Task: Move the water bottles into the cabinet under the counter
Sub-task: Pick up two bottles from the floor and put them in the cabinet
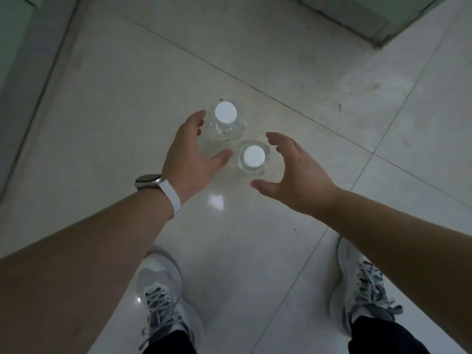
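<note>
Two clear water bottles with white caps stand upright on the tiled floor, seen from above. The farther bottle (225, 118) is at the left, the nearer bottle (253, 157) just to its right and closer to me. My left hand (190, 154) is spread beside the farther bottle, fingers and thumb apart, holding nothing. My right hand (291, 175) curves loosely around the right side of the nearer bottle without touching it. No cabinet can be made out in this view.
My two feet in white laced sneakers (163, 297) (362, 284) stand on the glossy floor below the bottles. A wall base runs along the left (30, 98), and a grey corner edge (378, 26) sits at the upper right.
</note>
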Motion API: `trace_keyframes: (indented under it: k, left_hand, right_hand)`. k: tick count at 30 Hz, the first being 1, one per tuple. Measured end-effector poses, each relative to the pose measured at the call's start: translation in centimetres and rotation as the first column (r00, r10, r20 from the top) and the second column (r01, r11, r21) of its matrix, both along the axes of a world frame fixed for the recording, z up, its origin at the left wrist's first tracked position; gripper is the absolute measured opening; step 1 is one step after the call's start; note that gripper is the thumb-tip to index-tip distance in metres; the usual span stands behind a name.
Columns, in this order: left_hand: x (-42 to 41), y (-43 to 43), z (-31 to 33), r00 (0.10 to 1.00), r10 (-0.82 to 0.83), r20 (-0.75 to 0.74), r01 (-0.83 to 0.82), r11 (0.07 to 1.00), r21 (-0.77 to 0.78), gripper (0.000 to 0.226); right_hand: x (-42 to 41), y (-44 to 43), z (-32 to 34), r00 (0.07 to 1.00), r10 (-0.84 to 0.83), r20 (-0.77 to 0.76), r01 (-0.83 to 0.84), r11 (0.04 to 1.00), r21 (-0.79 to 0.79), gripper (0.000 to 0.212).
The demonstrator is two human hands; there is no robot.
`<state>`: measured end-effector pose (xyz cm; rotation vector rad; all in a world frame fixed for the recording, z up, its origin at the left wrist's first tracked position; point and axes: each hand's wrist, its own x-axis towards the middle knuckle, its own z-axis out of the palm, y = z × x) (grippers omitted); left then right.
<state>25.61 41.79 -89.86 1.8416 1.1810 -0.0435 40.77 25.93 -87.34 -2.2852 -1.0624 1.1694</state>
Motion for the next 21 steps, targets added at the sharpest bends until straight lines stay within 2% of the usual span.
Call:
trace_keyframes:
  k: [4,8,10,15,21]
  left_hand:
    - [1.0,0.5,-1.8,0.997,-0.013,0.076,0.010,0.999,0.041,0.067]
    - [2.0,1.1,-2.1,0.993,0.005,0.119,-0.014,0.998,0.069,0.065]
    - [2.3,1.4,-1.8,0.993,0.022,0.118,-0.030,0.998,0.063,0.064]
    - [2.4,1.8,0.6,0.996,0.028,0.083,-0.035,0.996,0.082,0.057]
    - [1.3,2.3,7.7,0.999,0.019,0.036,-0.020,0.999,0.047,0.062]
  right_hand:
    - [-0.4,0.8,-2.3,0.997,-0.047,-0.055,0.050,0.998,0.050,0.093]
    - [-0.9,1.5,-2.9,0.993,-0.082,-0.090,0.092,0.990,0.107,0.066]
    - [-0.8,1.6,-2.9,0.992,-0.091,-0.087,0.099,0.990,0.101,0.060]
    - [0.0,1.8,-0.8,0.983,-0.162,-0.085,0.169,0.983,0.078,0.060]
    - [2.0,1.9,6.1,0.980,-0.189,-0.056,0.193,0.978,0.075,0.065]
